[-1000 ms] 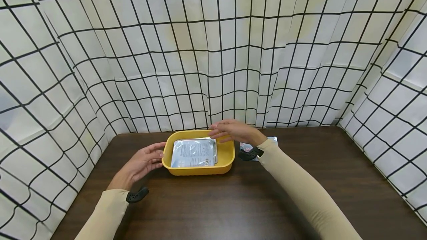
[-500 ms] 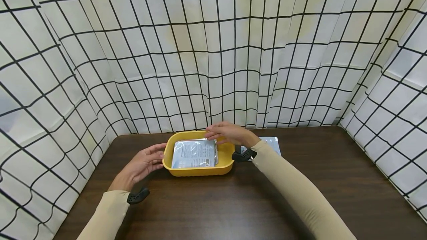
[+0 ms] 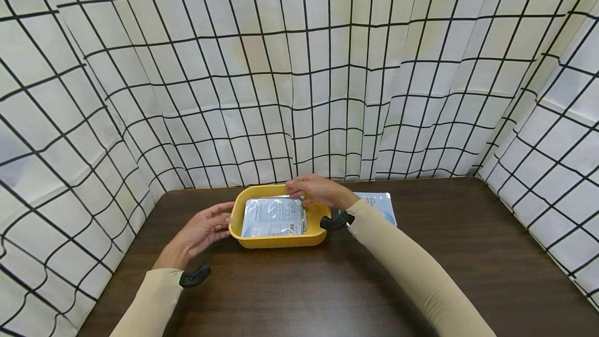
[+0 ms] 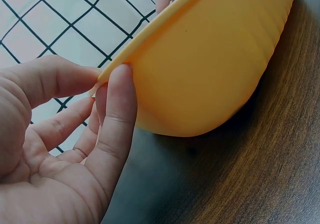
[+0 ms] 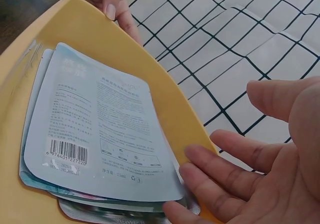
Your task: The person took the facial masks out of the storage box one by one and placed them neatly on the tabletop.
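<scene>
A yellow plastic basin stands on the table, its left rim pinched between the thumb and fingers of my left hand. The left wrist view shows this pinch on the rim closely. Inside the basin lies a stack of flat sachets, the top sachet pale blue with small print and a barcode. My right hand reaches over the basin's back right part. In the right wrist view its thumb stands apart from the fingers, which lie at the stack's edge; whether they touch it I cannot tell.
Another pale blue sachet lies on the dark wooden table right of the basin, partly hidden by the right forearm. A white cloth with black grid lines rises behind the table and along both sides.
My right hand has moved a little left and down toward the sachets, its fingers bending more. More of the sachet on the table shows. The left hand keeps its hold on the rim.
</scene>
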{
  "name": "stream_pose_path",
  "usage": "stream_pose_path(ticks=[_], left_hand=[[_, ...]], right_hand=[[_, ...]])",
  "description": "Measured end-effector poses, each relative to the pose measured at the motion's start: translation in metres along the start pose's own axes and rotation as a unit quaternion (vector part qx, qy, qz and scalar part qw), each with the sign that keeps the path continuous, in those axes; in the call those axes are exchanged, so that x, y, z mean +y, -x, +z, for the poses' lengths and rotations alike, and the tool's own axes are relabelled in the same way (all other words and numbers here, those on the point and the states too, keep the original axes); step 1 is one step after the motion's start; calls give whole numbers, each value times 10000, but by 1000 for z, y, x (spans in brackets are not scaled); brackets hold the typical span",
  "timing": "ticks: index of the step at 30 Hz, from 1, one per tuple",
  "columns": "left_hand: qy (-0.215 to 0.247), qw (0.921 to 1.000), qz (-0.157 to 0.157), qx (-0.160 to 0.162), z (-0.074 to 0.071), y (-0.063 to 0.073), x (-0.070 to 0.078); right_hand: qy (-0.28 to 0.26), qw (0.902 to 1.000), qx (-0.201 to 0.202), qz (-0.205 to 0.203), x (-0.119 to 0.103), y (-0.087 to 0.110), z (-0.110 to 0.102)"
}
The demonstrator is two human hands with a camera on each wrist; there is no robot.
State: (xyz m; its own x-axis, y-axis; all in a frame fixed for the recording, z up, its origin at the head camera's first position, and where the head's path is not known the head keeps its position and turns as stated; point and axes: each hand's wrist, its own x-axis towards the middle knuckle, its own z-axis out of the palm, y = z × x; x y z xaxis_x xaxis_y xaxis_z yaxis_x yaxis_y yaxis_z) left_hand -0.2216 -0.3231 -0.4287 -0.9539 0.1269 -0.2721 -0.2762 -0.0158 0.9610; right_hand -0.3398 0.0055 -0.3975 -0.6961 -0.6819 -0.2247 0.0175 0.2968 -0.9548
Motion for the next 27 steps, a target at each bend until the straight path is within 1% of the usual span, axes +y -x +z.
stream_pose_path(ticks=[5,8,15,27], left_hand=[[-17,10000,24,-36,1,0,1],[-23,10000,29,-42,1,0,0],[-6,10000,25,-15,1,0,-2],[-69,10000,45,10,0,0,-1]], right_hand=[[-214,9998,5,41,0,1,1],[-250,9997,-3,22,0,2,1],[-92,9998,-103,-118,0,6,1],[59,9999,-70,-75,-7,12,5]])
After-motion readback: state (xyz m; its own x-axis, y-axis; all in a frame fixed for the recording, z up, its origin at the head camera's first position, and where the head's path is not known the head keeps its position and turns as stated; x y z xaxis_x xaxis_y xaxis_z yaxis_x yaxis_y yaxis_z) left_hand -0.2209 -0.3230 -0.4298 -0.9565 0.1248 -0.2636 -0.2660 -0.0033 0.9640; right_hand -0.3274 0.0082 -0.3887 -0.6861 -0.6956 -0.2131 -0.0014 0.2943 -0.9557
